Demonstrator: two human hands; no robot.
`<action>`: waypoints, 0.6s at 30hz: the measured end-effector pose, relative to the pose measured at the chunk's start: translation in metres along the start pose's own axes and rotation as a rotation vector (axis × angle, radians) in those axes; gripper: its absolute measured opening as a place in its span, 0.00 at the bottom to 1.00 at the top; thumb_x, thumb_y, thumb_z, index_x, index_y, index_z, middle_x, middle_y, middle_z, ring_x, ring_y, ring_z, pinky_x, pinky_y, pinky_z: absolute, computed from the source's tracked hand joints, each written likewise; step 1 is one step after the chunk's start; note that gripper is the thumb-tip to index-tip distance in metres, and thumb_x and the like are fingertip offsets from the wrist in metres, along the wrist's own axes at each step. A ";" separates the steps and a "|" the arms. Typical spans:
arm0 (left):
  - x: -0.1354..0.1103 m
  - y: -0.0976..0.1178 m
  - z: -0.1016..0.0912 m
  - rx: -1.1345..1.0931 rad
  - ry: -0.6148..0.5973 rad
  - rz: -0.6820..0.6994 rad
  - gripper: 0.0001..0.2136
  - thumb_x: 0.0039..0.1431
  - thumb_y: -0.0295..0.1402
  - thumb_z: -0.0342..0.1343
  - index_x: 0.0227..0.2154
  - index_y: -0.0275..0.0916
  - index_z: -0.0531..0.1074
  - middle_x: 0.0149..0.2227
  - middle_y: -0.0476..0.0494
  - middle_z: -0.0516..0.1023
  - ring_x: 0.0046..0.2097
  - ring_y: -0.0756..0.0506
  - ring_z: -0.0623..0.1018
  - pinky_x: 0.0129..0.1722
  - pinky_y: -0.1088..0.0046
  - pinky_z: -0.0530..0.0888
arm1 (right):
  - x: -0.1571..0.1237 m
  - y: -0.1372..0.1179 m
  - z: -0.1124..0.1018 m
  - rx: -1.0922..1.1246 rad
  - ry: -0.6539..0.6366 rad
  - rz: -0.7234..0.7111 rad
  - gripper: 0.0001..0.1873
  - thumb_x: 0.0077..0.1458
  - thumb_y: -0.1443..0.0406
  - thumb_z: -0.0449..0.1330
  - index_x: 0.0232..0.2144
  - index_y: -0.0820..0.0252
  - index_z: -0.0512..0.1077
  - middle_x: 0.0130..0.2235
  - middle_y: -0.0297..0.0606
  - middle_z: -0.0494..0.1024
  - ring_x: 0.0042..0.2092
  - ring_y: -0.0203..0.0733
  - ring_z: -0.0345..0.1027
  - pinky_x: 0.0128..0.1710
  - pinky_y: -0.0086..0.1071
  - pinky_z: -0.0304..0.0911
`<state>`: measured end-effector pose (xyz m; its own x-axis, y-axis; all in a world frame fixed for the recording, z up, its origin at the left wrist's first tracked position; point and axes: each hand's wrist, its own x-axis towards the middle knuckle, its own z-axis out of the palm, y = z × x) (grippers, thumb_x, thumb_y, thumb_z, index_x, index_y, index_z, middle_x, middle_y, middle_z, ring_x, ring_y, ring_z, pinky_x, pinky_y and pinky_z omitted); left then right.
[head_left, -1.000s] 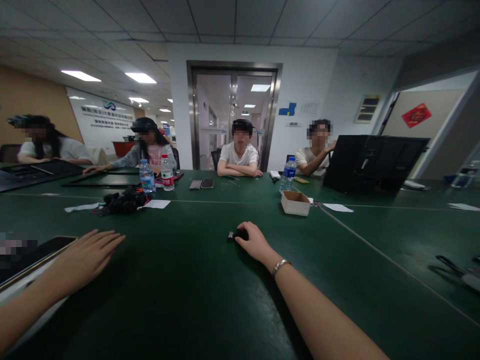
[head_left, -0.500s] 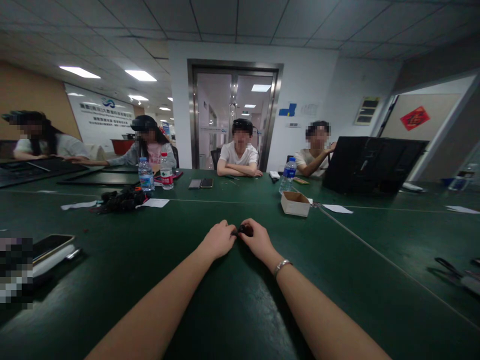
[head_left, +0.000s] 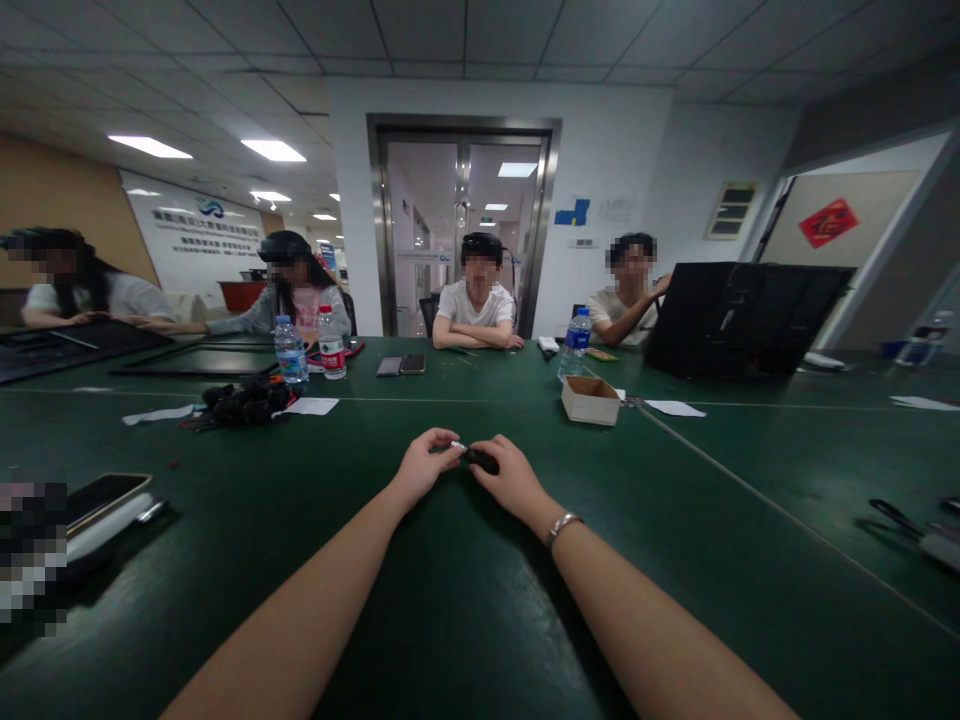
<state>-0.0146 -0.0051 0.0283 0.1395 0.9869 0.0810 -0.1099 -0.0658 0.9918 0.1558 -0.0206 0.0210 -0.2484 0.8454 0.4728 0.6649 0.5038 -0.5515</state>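
- Green desk (head_left: pixel 420 640), middle: left hand (head_left: pixel 421 466) and right hand (head_left: pixel 513 478), each grip pinching one small black object (head_left: pixel 481 460).
- Farther right: open cardboard box (head_left: pixel 591 401), contents hidden.

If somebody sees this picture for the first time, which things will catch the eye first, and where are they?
Two bare forearms reach over the dark green table, where the left hand and right hand meet at the middle on a small black object. Just beyond, to the right, stands an open cardboard box; several people sit along the far edge, before a glass double door.
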 end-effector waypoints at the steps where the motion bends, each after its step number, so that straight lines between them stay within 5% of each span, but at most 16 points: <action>1: -0.001 0.001 0.001 0.009 0.000 -0.003 0.11 0.46 0.26 0.64 0.33 0.34 0.70 0.36 0.45 0.73 0.37 0.50 0.76 0.47 0.64 0.74 | 0.000 0.000 0.000 -0.010 -0.002 -0.004 0.13 0.50 0.66 0.60 0.41 0.58 0.73 0.36 0.37 0.69 0.38 0.38 0.65 0.40 0.32 0.61; 18: 0.001 -0.002 0.000 0.071 -0.045 0.036 0.13 0.42 0.31 0.66 0.32 0.35 0.71 0.33 0.44 0.75 0.37 0.48 0.76 0.41 0.67 0.75 | 0.000 0.002 0.001 0.013 0.032 -0.033 0.11 0.46 0.69 0.60 0.36 0.58 0.68 0.34 0.34 0.68 0.37 0.37 0.62 0.38 0.32 0.59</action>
<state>-0.0142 -0.0043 0.0259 0.1808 0.9763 0.1192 -0.0457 -0.1127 0.9926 0.1563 -0.0193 0.0189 -0.2469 0.8224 0.5125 0.6478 0.5334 -0.5439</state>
